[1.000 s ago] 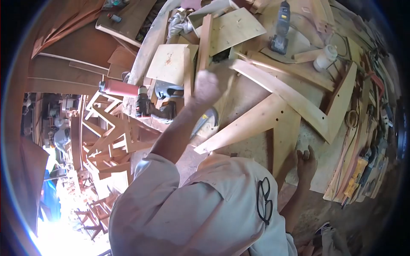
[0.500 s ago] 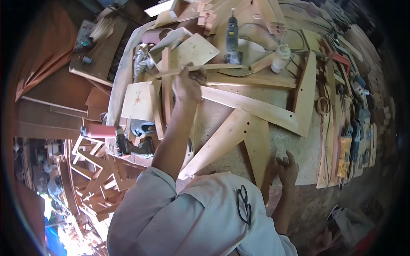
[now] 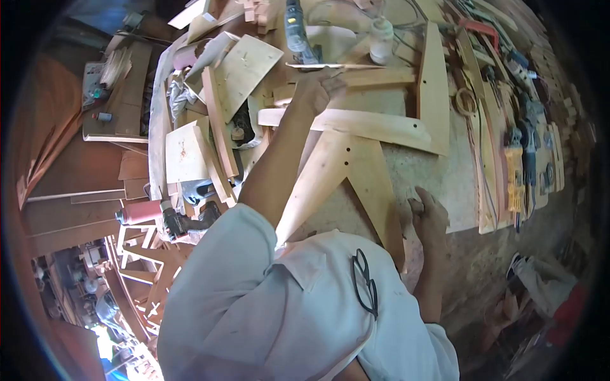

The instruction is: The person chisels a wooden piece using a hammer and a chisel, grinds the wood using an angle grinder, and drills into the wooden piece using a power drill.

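My left hand (image 3: 314, 93) reaches across the bench, its fingers closed on a thin wooden strip (image 3: 356, 66) seen nearly edge-on. Beneath that forearm and wrist lies a long tapered board (image 3: 375, 126). Its right part has a dark hole. Two pieces forming a V-shaped wooden frame (image 3: 365, 174) meet below the board, with two dark holes near their joint. My right hand (image 3: 431, 217) hovers near the bench's front edge, right of the frame. Its fingers are loosely bent and apart, with nothing visible in them.
A rotary tool (image 3: 296, 28) and a whitish bottle (image 3: 381, 41) stand at the back. An upright-looking board (image 3: 433, 89) lies right of them. Power tools, including a yellow one (image 3: 515, 171), line the right side. A cordless drill (image 3: 184, 219) lies left; a person's leg (image 3: 540, 279) shows lower right.
My left hand has moved up and right over the bench with the strip, which now looks thinner. The view has shifted too. My right hand stays near the front edge.
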The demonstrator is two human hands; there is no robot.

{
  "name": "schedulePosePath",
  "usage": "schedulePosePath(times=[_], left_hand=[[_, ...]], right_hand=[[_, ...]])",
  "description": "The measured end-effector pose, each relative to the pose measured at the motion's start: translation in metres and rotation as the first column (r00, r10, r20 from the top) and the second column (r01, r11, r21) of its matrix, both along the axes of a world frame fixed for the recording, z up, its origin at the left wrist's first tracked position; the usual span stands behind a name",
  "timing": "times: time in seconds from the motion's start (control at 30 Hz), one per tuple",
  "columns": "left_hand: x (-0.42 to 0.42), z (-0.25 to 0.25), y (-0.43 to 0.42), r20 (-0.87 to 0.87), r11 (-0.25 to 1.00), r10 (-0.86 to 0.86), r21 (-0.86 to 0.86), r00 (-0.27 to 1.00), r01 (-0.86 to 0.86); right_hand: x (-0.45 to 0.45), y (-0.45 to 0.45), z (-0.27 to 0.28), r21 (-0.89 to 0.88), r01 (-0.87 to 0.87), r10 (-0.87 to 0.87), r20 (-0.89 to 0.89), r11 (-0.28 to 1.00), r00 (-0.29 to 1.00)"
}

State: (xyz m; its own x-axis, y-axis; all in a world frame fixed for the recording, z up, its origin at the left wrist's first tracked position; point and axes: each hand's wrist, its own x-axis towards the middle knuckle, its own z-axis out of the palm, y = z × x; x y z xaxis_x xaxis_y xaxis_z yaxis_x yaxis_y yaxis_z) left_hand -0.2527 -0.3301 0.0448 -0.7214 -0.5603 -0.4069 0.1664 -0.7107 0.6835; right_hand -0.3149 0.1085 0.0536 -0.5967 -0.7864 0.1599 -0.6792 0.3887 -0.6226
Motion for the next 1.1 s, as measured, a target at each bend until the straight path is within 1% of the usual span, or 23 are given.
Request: schedulePosePath(times=[0.03,0.07,0.1,0.13,0.17,0.2,0.23,0.33,0.37,0.43,0.53,0.57,0.63,0.67,0.7,0.73,0.77,0.8,0.83,0.9,0.97,1.07,1.1], left_hand=[[0.005,-0.004,0.018,0.014,0.987,-0.002,-0.159,1.0,0.004],[0.014,-0.006,0.036,0.199,0.941,-0.1,-0.3,0.975,0.158],[0.03,0.016,0.07,0.386,0.855,-0.163,-0.403,0.908,0.325],[0.044,0.03,0.096,0.563,0.737,-0.185,-0.463,0.805,0.493],[0.054,0.023,0.116,0.597,0.489,-0.007,-0.698,0.802,0.523],[0.061,0.01,0.13,0.561,0.174,0.171,-0.826,0.81,0.536],[0.062,0.002,0.132,0.503,0.05,0.261,-0.859,0.824,0.509],[0.048,-0.009,0.123,0.656,0.186,0.386,-0.744,0.649,0.642],[0.045,-0.01,0.122,0.674,0.198,0.379,-0.728,0.634,0.656],[0.039,-0.005,0.122,0.709,0.226,0.367,-0.696,0.602,0.682],[0.042,-0.011,0.118,0.701,0.243,0.365,-0.707,0.613,0.664],[0.049,-0.012,0.117,0.68,0.281,0.349,-0.732,0.645,0.62],[0.065,-0.011,0.117,0.629,0.347,0.311,-0.773,0.712,0.531],[0.08,-0.011,0.117,0.62,0.42,0.291,-0.767,0.728,0.485],[0.103,-0.014,0.116,0.612,0.491,0.27,-0.751,0.743,0.441],[0.13,-0.021,0.116,0.532,0.331,0.401,-0.843,0.745,0.424],[0.164,-0.038,0.113,0.395,0.094,0.538,-0.906,0.745,0.412],[0.193,-0.025,0.121,0.545,0.298,0.559,-0.835,0.625,0.462],[0.229,-0.018,0.126,0.504,-0.062,0.628,-0.728,0.594,0.683],[0.293,-0.035,0.138,0.578,0.277,0.656,-0.782,0.485,0.558],[0.36,-0.074,0.148,0.477,0.113,0.716,-0.8,0.51,0.589],[0.378,-0.067,0.181,0.629,0.309,0.712,-0.68,0.313,0.665],[0.376,-0.066,0.185,0.645,0.34,0.707,-0.67,0.29,0.66]], right_hand=[[0.002,-0.006,0.004,0.0,-0.036,0.036,-0.022,0.999,0.999],[0.004,-0.012,0.007,-0.002,-0.073,0.073,-0.045,0.997,0.996],[0.007,-0.019,0.009,0.042,-0.101,0.103,-0.033,0.994,0.994],[0.011,-0.027,0.011,0.085,-0.131,0.134,-0.021,0.988,0.991],[0.016,-0.036,0.014,0.127,-0.163,0.166,-0.007,0.978,0.986],[0.021,-0.044,0.017,0.129,-0.186,0.185,0.02,0.974,0.982],[0.026,-0.052,0.022,0.134,-0.214,0.209,0.047,0.968,0.977],[0.03,-0.066,0.018,0.181,-0.29,0.284,0.06,0.94,0.957],[0.031,-0.07,0.015,0.201,-0.318,0.313,0.056,0.927,0.948],[0.033,-0.074,0.015,0.218,-0.305,0.294,0.08,0.927,0.952],[0.025,-0.073,0.0,0.22,-0.238,0.219,0.11,0.946,0.97],[0.019,-0.07,-0.009,0.216,-0.206,0.183,0.119,0.954,0.976],[0.004,-0.063,-0.022,0.245,-0.141,0.14,0.022,0.959,0.99],[-0.004,-0.057,-0.028,0.258,-0.099,0.109,-0.025,0.961,0.994],[-0.011,-0.052,-0.033,0.259,-0.084,0.089,-0.009,0.962,0.996],[-0.018,-0.049,-0.039,0.259,-0.068,0.068,0.007,0.963,0.998],[-0.025,-0.047,-0.045,0.256,-0.051,0.047,0.022,0.965,0.999],[-0.032,-0.045,-0.053,0.28,-0.044,0.047,-0.004,0.959,0.999],[-0.037,-0.042,-0.061,0.305,-0.036,0.047,-0.028,0.952,0.999],[-0.043,-0.041,-0.073,0.32,-0.015,0.046,-0.09,0.947,0.995],[-0.048,-0.044,-0.082,0.308,-0.006,0.059,-0.164,0.951,0.985],[-0.047,-0.057,-0.079,0.287,0.002,0.054,-0.188,0.958,0.981],[-0.046,-0.062,-0.073,0.284,0.012,0.035,-0.161,0.959,0.986]])
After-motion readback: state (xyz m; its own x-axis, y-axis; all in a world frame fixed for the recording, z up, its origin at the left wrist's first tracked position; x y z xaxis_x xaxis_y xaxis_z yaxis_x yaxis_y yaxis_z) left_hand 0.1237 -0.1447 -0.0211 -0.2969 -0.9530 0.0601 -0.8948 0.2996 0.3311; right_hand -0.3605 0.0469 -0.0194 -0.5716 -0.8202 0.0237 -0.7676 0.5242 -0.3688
